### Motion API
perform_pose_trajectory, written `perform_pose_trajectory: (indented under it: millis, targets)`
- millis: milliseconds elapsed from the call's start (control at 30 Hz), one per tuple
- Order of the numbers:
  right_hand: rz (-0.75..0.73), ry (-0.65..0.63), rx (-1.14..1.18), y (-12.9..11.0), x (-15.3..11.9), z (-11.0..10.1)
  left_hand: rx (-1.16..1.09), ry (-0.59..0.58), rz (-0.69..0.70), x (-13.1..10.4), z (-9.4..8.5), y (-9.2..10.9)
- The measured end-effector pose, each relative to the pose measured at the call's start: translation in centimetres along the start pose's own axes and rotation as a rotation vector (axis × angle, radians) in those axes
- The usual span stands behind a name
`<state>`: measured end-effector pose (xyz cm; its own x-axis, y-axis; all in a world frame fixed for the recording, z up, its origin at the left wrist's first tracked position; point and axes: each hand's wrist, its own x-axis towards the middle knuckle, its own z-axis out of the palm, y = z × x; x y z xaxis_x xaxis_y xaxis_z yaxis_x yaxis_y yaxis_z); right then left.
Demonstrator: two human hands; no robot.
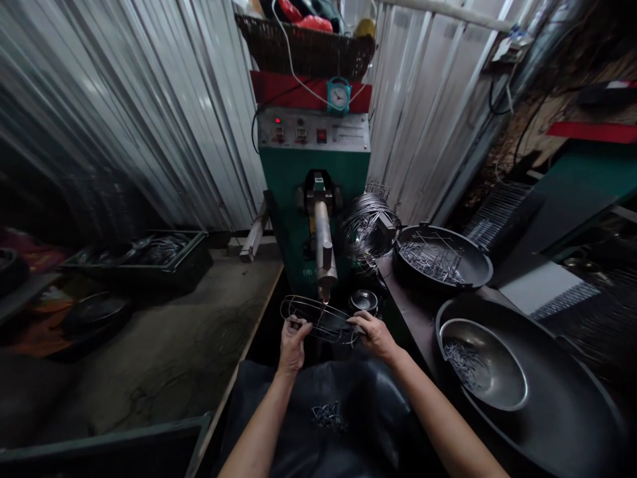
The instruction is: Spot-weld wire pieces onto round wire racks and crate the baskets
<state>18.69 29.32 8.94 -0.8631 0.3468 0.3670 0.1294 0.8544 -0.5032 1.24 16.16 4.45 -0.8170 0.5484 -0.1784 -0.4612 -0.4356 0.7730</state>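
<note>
Two pinched grips, left hand [293,340] and right hand [374,334], hold opposite edges of a wire frame [324,326], probably light, stiff, best taken there.

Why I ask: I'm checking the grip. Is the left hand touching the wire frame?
Touching: the head view shows the left hand pinching the near edge of the wire frame between thumb and fingers.

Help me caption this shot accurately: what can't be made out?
Head view, wire frame: part of its rim is hidden by the right hand.
Head view, metal arm's tip: contact with the wire too small to tell.
Head view, lettering on the green machine: too small to read.
Head view, clock: exact time too small.
Head view, lower-left bin: cut off by the bottom edge.
</note>
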Motion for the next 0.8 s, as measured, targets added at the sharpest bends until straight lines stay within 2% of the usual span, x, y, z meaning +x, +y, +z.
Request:
perform_pose_trajectory:
  millis: [233,567,700,800]
  targets:
    - [0.011,0.039,0.058,-0.3,0.2,-0.5,-0.002,0.029,0.003,-0.1,0.4,-0.1]
    - [0.033,0.054,0.083,-0.1,1.4,-0.9,-0.026,0.037,-0.121,0.3,1.2,0.2]
    - [0.072,0.131,0.273,-0.2,0.9,-0.5,0.043,0.034,-0.123,-0.4,1.2,0.4]
    - [0.294,0.317,0.565,0.4,-0.7,0.3,0.152,0.086,0.010,-2.5,0.8,0.0]
